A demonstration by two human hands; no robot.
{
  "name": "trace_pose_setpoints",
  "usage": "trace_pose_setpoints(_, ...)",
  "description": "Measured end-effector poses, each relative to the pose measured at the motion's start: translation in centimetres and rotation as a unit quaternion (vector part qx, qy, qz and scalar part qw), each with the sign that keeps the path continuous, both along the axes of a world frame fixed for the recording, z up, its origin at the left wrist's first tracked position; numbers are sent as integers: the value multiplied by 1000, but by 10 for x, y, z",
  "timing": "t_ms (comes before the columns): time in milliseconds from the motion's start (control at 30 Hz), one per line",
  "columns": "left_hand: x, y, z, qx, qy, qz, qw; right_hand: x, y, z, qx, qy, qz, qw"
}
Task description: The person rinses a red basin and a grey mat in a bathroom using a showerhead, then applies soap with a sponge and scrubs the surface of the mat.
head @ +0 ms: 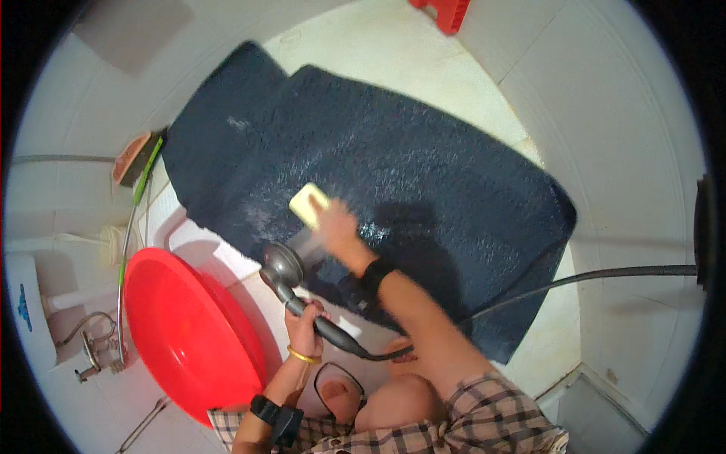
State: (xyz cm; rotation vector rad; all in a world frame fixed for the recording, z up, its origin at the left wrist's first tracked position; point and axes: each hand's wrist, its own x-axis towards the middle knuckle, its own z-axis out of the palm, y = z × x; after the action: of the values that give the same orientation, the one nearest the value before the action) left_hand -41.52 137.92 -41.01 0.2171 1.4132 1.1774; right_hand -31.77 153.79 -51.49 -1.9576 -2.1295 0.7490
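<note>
A large dark blue-grey mat lies on the tiled floor, wet and streaked with pale foam. My right hand, blurred, grips a pale yellow block over the mat's middle. Whether the block is a scrub brush or a sponge I cannot tell, since its underside is hidden. In my left hand is the handle of a grey hand shower, held near the mat's front edge. Water seems to spray from its head towards my right hand. A black hose runs from the shower handle off to the right.
A red plastic basin leans tilted at my left. Beyond it are a long green-and-metal handle, an orange-backed brush or broom head and wall taps. A red plastic object stands at the far wall. Tiled walls enclose the floor.
</note>
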Motion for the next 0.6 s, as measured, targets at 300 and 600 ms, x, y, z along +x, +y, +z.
trace_pose_setpoints(300, 4, 4, -11, -9, -45, -22, 999, 329, -88, 18, 38, -139, -392, 909)
trace_pose_setpoints(600, 14, -5, -14, -47, -47, -21, 998, 152, -58, 15, 50, 96, -438, 892)
